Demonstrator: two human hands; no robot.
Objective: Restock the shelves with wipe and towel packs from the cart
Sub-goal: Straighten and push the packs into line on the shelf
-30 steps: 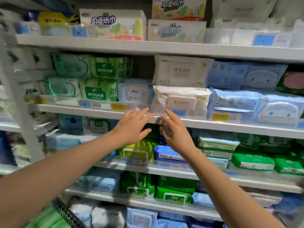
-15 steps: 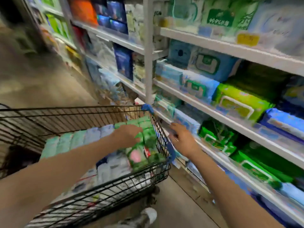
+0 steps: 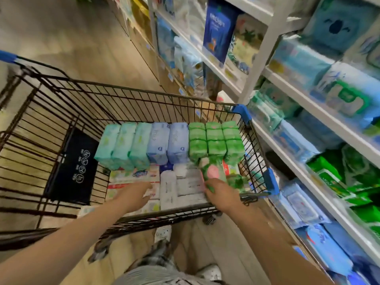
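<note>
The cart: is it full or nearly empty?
Partly full. The cart holds a row of packs standing atop flat ones, but its left part shows bare wire.

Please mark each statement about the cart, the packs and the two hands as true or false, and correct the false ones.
1. The right hand grips a green pack with a pink spot. True.
2. The left hand rests on the shelf. False: it reaches into the cart, palm down over the white packs.
3. The cart is empty. False: rows of packs fill it.
4. Two pale blue packs stand between teal packs and green packs. True.
</note>
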